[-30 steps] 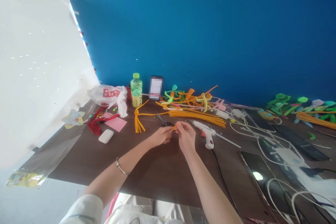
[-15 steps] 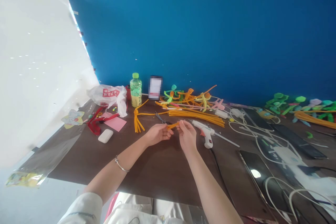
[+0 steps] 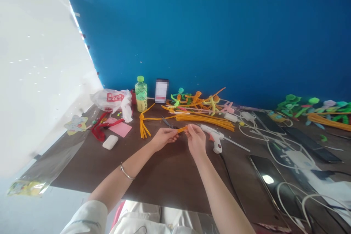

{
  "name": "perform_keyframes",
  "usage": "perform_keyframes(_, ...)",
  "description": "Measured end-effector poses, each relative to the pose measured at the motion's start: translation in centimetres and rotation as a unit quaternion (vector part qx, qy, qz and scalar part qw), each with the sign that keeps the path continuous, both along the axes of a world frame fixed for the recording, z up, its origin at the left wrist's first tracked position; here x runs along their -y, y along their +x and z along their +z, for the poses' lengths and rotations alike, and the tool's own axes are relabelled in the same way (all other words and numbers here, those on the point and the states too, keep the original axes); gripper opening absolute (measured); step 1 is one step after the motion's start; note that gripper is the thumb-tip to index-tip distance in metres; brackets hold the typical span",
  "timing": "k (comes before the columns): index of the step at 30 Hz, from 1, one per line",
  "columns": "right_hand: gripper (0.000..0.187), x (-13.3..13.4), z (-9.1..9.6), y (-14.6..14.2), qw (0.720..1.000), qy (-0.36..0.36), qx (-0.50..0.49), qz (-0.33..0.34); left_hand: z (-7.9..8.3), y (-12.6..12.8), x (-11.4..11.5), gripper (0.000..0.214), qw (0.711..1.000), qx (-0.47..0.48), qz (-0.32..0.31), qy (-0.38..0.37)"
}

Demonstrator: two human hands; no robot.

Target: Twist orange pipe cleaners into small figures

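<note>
My left hand (image 3: 163,137) and my right hand (image 3: 196,139) meet over the middle of the dark brown table (image 3: 170,175). Both pinch the ends of a short orange pipe cleaner piece (image 3: 182,129) stretched between the fingertips. A silver bracelet sits on my left wrist. Small scissors (image 3: 168,123) lie just behind my left hand. A white glue gun (image 3: 215,138) lies just right of my right hand.
A bundle of orange pipe cleaners (image 3: 205,119) and small pipe cleaner figures (image 3: 196,100) lie behind the hands. A green bottle (image 3: 141,94), a plastic bag (image 3: 112,99), pink paper (image 3: 120,128) and a white case (image 3: 110,142) stand left. Phones (image 3: 270,182) and white cables (image 3: 287,153) cover the right side.
The hands have drawn slightly apart, and the orange piece now shows stretched between the fingertips. The view has shifted a little.
</note>
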State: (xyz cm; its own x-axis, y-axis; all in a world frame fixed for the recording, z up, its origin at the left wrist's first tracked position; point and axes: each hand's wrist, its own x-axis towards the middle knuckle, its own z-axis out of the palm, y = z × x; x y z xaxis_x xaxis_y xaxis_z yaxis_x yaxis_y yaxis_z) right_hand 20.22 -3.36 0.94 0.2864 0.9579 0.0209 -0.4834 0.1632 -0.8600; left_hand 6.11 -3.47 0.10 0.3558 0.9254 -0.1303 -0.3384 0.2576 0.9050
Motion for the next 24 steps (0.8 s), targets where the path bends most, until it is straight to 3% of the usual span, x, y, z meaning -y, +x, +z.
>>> perform_keyframes(2, 0.025, 0.1, 0.0, -0.1, 1.000, 0.005, 0.009, 0.002, -0.3, 0.0, 0.0, 0.043, 0.988, -0.091, 0.060, 0.108)
perform_keyframes(5, 0.024, 0.2, 0.1, -0.3, 1.000, 0.005, 0.018, 0.007, -0.5, -0.3, 0.1, 0.043, 0.931, -0.229, 0.117, 0.258)
perform_keyframes(10, 0.024, 0.2, -0.1, -0.4, 1.000, -0.008, -0.015, 0.004, -0.4, -1.0, 0.4, 0.021, 0.832, -0.346, 0.094, 0.424)
perform_keyframes(18, 0.023, 0.2, -0.3, -0.6, 1.000, -0.014, -0.018, 0.011, -1.0, -1.3, -0.4, 0.017, 0.735, -0.425, 0.106, 0.518)
perform_keyframes(24, 0.021, 0.0, -0.8, -0.6, 1.000, -0.004, 0.003, -0.020, -0.8, -1.0, -0.6, 0.016, 0.710, -0.460, 0.096, 0.525)
